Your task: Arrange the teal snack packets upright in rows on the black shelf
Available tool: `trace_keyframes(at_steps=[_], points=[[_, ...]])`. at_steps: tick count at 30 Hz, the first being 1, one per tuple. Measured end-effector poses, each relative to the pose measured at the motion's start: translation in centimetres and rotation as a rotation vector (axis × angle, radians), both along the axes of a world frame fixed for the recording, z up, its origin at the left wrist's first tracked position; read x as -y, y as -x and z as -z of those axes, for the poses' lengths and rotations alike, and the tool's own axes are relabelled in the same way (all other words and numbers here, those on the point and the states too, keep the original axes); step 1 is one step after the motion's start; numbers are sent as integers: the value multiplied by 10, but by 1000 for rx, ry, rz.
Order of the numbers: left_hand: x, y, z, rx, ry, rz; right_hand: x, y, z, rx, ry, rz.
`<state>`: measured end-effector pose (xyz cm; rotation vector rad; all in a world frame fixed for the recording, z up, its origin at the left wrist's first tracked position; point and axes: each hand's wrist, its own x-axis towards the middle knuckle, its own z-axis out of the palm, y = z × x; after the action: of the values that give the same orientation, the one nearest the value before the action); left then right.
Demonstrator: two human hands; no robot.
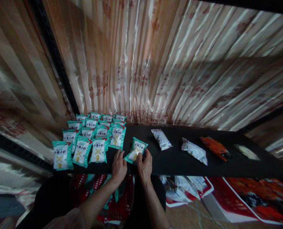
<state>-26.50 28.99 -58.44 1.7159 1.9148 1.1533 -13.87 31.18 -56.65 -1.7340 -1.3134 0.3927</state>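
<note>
A teal and white snack bag (135, 150) lies tilted near the front edge of the black shelf (167, 160). My right hand (144, 163) grips its lower right side, thumb on the front and fingers along the edge. Just left of the bag, my left hand (119, 167) rests on the shelf with its fingers stretched out and holds nothing. Its thumb is close to the bag's lower left corner; whether they touch I cannot tell. Further left, several matching bags stand in rows, among them a front bag (98, 151) and a corner bag (61, 156).
To the right lie two white packets (161, 139) (194, 150), an orange packet (215, 148) and a pale flat packet (246, 152). Below the shelf are a red basket (122, 206) and red trays (219, 197) with packets. Shiny patterned sheeting (141, 63) hangs behind.
</note>
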Motion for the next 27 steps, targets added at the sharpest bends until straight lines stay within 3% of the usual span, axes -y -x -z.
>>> trace_keyframes(at_steps=[7, 16, 22, 27], points=[[7, -10, -1, -61, 84, 143, 8, 1, 1, -121, 99, -26], [18, -8, -3, -85, 114, 194, 17, 6, 3, -164, 124, -32], [20, -5, -5, -65, 116, 184, 19, 7, 11, -50, 18, -4], [15, 5, -2, -62, -2, 78, 13, 12, -1, 134, -199, -66]])
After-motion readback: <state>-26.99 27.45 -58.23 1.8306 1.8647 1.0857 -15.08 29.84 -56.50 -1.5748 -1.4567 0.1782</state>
